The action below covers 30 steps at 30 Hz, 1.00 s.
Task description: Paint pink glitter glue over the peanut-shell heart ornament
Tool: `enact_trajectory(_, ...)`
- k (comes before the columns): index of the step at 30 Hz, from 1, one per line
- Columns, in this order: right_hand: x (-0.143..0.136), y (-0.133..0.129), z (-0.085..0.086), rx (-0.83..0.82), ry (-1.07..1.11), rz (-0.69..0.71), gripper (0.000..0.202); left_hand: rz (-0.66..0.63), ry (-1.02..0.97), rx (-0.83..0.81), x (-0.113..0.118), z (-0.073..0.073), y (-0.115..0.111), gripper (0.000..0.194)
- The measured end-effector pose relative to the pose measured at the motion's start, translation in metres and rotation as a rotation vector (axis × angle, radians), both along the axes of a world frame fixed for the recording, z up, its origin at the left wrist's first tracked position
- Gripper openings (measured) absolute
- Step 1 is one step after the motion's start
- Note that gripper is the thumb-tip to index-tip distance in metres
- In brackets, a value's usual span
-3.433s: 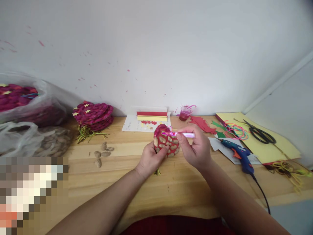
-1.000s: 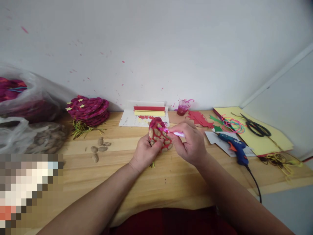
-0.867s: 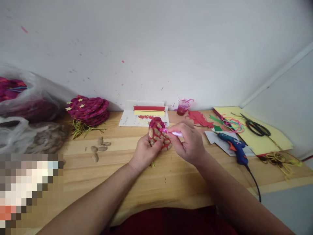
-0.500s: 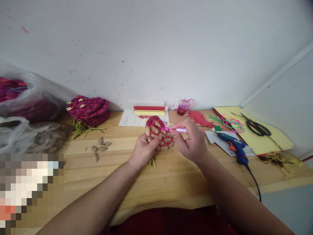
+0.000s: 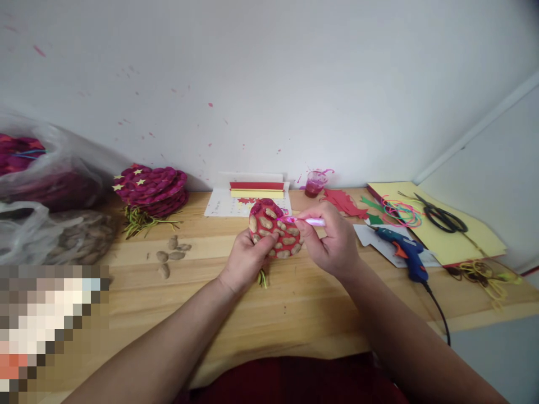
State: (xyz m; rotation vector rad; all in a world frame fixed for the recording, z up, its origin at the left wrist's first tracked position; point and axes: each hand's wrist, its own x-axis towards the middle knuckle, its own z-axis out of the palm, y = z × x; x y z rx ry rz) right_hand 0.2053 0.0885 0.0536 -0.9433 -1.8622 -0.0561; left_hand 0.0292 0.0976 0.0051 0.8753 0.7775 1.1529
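Observation:
My left hand grips a round red disc with peanuts stuck over its face, the thumb on the front. Peanuts along the disc's upper edge are painted magenta; the others are bare tan. Yellow-green strings hang below it. Between the thumb and fingers of my right hand is a paintbrush with a pale, pink-stained handle. Its tip is at the upper right of the disc, near the painted peanuts; whether it touches cannot be made out.
Magenta peanut discs are stacked at left, beside plastic bags. Loose peanuts lie in front. A cup of magenta paint stands by the wall. At right are red paper, a glue gun with a cord, and scissors.
My right hand and the brush have shifted slightly right and up along the disc's upper edge. The disc has tilted a little in my left hand.

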Motion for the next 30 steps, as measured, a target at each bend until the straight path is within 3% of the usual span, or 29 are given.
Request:
enact_trajectory(16, 0.013, 0.007, 0.001, -0.129, 0.177, 0.037, 0.004, 0.003, -0.047, -0.107, 0.002, 0.019, -0.006, 0.047)
enact_trajectory(30, 0.02, 0.012, -0.003, -0.279, 0.308, 0.089, 0.012, -0.024, -0.018, -0.183, -0.003, 0.009, -0.005, 0.05)
